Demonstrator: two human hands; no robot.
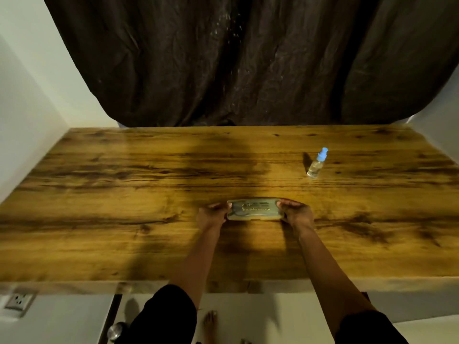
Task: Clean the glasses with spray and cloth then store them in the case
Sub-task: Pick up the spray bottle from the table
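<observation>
Left hand [213, 214] grips the left end of the case [253, 209], fingers curled over the short edge; right hand [296, 211] does the same at the right end, so both hands are closed on it. Case sits on the bench [124, 194], near the front-middle, long side running left-right, lid shut as far as I can tell. Looks like a hard oblong shell, olive-grey, rounded corners, some gold lettering on top, blurred, can't read it. Judging by shape: rigid, light, smooth and maybe a bit slippery, so holding at the two ends is sensible; to open, thumbs likely go on the front seam facing the person. Glasses and cloth not visible, possibly inside the case, cannot tell. Well to the right of the case and further back stands a small spray bottle [317, 163], clear body with clear liquid, light blue cap, upright; light and tippy, best pinched round the body. Dark curtain [248, 58] hangs behind the bench. Task looks barely begun, nothing out yet.
</observation>
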